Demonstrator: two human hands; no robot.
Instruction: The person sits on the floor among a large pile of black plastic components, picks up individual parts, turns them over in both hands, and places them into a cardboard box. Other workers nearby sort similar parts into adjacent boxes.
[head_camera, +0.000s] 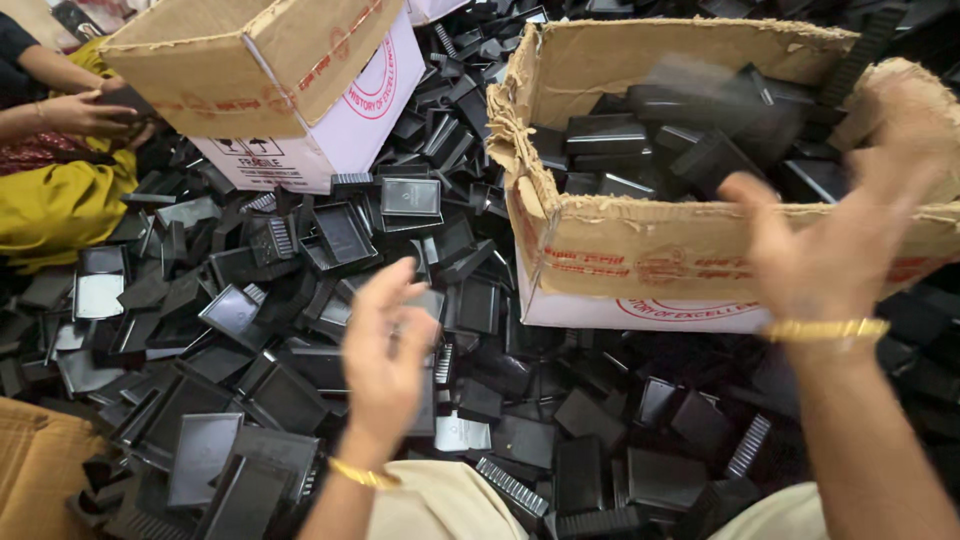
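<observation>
Fingers of the right hand (835, 240) spread loose and empty at the near wall of a torn cardboard box (640, 245), while a blurred black plastic part (700, 95) hangs in the air above the box's contents, apart from the hand. The left hand (385, 350) is raised over the floor pile, fingers half curled and grasping nothing that shows. Each wrist wears a gold bangle (825, 329).

Inside the box, black plastic casings (610, 150) lie stacked in a loose layer that comes well short of the rim, so by the look of it the box is partly filled and has room for many more. Far more remains outside: a deep heap of black trays and ribbed pieces (260, 350) covers the floor from the person's knees to the far boxes, and it appears barely reduced. The sorting seems to be at an early or middle stage.

A second carton, white with red print (330, 130), stands tilted at the upper left. Beside it, another person's hands (85, 112) hold a dark piece above a yellow garment (60, 200), working the same heap.
</observation>
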